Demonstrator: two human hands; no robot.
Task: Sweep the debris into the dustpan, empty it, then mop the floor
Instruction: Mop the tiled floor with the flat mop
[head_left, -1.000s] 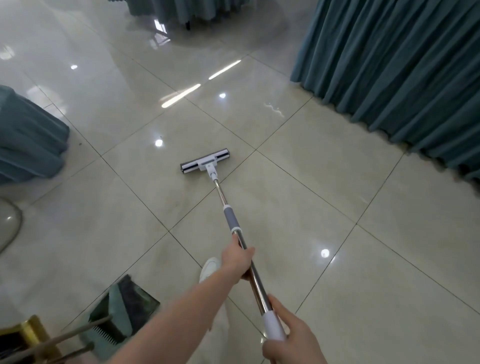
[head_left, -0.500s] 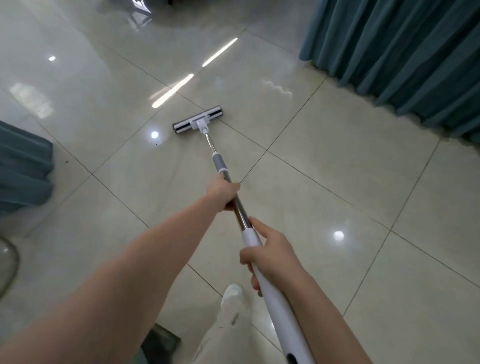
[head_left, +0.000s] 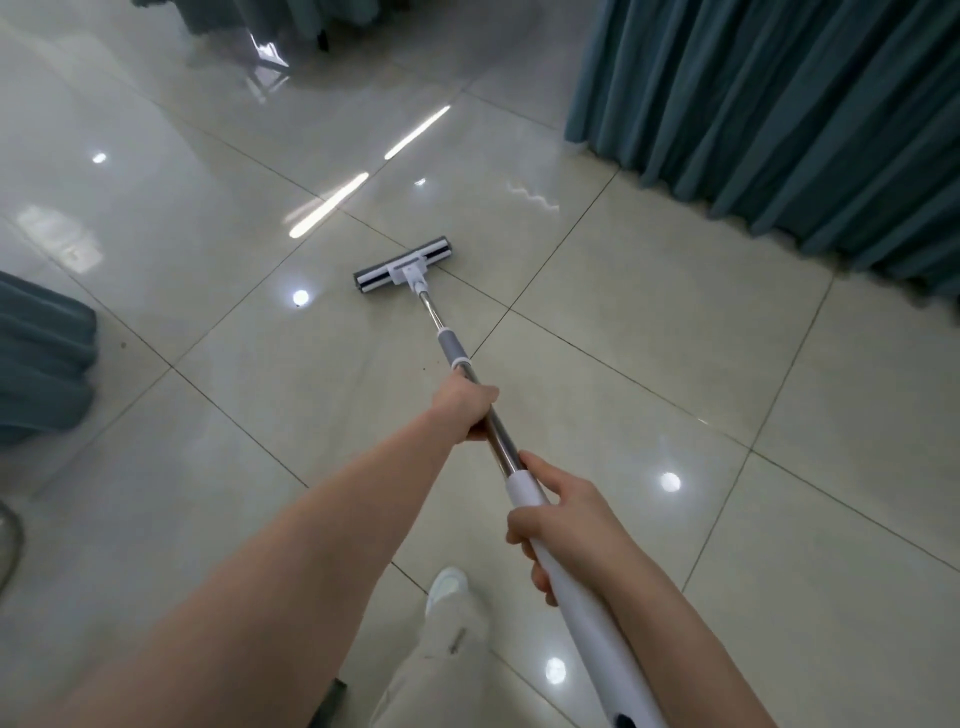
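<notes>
Draped cloth: far out to the left of the left hand, hanging down to the floor; clear of the stroke.
Floor: glossy tile with bright reflections; likely slick, so little drag expected under a pad; a few dark specks left of and beyond the left hand.
Mop head: flat on the floor, well ahead of the left hand and a little to its left, close to a tile joint; looks like a soft grey strip in a stiff white bracket, probably yielding under pressure.
Mop: long, thin and rigid; judged light and easy to steer with two spaced grips; bare steel shaft probably slippery in a damp palm, white grip thicker and surer.
Shoe: below the left hand, nearer the body, planted on the floor.
Left hand: closed fully round the steel shaft just behind the grey collar, knuckles up, arm reaching out nearly straight; serves as the guiding, pressing hold.
Right hand: wrapped round the forward end of the white grip, just behind the left hand, one digit laid forward along the pole, forearm angled in toward the body; supplies push and pull.
Best hold: one hand low on the shaft, one on the grip, apart enough for leverage.
Curtain: far to the right of the right hand, hem at the floor; worth keeping the wet head off it.
</notes>
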